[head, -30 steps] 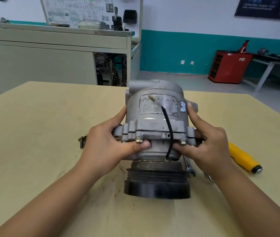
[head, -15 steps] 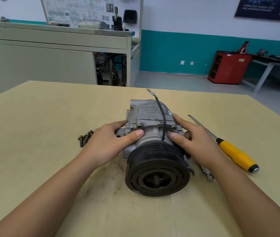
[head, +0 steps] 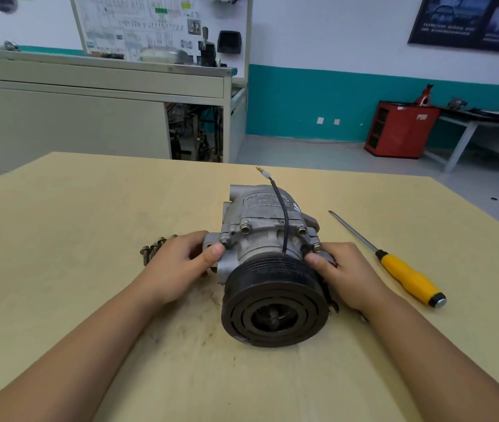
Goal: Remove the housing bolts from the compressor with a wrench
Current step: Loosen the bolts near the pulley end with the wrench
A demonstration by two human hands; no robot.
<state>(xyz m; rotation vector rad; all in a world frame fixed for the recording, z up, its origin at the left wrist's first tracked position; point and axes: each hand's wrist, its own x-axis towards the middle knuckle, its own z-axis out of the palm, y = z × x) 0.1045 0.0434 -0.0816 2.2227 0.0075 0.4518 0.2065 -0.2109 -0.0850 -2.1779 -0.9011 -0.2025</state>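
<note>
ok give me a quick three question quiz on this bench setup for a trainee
1. True or false: the compressor lies on its side on the table, its black pulley facing the person.
2. What lies on the table to the right of the compressor? A hammer, B yellow-handled screwdriver, C pliers.
3. Which hand is nearer the loose bolts?
Key: 1 true. 2 B. 3 the left hand.
</note>
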